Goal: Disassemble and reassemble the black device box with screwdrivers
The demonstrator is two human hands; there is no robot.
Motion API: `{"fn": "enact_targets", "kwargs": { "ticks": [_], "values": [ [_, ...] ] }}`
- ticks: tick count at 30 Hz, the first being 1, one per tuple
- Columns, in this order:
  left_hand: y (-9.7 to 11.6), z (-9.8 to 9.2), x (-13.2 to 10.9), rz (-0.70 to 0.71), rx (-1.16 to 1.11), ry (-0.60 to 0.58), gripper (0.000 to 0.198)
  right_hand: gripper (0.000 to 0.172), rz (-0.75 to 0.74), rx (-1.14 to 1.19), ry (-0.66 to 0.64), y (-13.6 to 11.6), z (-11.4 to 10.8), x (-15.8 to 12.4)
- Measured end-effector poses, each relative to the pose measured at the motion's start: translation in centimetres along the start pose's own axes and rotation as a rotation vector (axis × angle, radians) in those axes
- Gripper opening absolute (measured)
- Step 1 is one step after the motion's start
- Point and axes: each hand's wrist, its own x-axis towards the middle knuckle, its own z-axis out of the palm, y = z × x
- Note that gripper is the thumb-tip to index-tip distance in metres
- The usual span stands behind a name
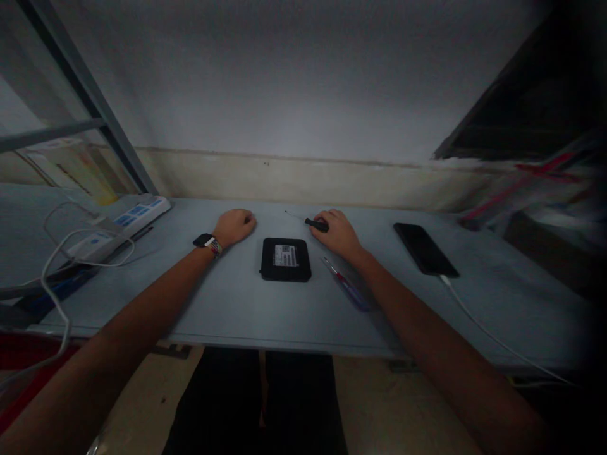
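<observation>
A black, flat, squarish device [285,260] with a white label on top lies on the grey-blue table, between my hands. My right hand [336,232] is closed around the black handle of a screwdriver [317,224], whose thin shaft points to the left. My left hand [235,226] rests on the table behind and left of the device, its fingers curled; whether anything is inside is hidden. A second tool [348,285], with a metal tip and a clear purplish handle, lies right of the device, beside my right forearm.
On the right lies a black phone [425,249] with a white cable. A white power strip [124,226] with looping cables and a yellowish box [85,174] are at the left. The wall [294,180] borders the table's back edge.
</observation>
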Motion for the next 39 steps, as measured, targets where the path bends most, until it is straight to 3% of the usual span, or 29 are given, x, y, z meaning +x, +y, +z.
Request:
{"fn": "enact_targets", "kwargs": {
  "ticks": [12, 25, 39],
  "values": [
    [1.1, -0.6, -0.6, 0.001, 0.179, -0.067, 0.045, 0.015, -0.042, -0.084, -0.019, -0.1, 0.2, 0.0],
    [1.4, -0.8, -0.9, 0.016, 0.191, -0.083, 0.047, 0.026, -0.024, -0.033, -0.031, 0.6, 0.4, -0.3],
    [1.0, -0.4, -0.7, -0.002, 0.214, -0.08, 0.047, 0.023, -0.04, -0.046, -0.029, 0.5, 0.6, -0.3]
  ]
}}
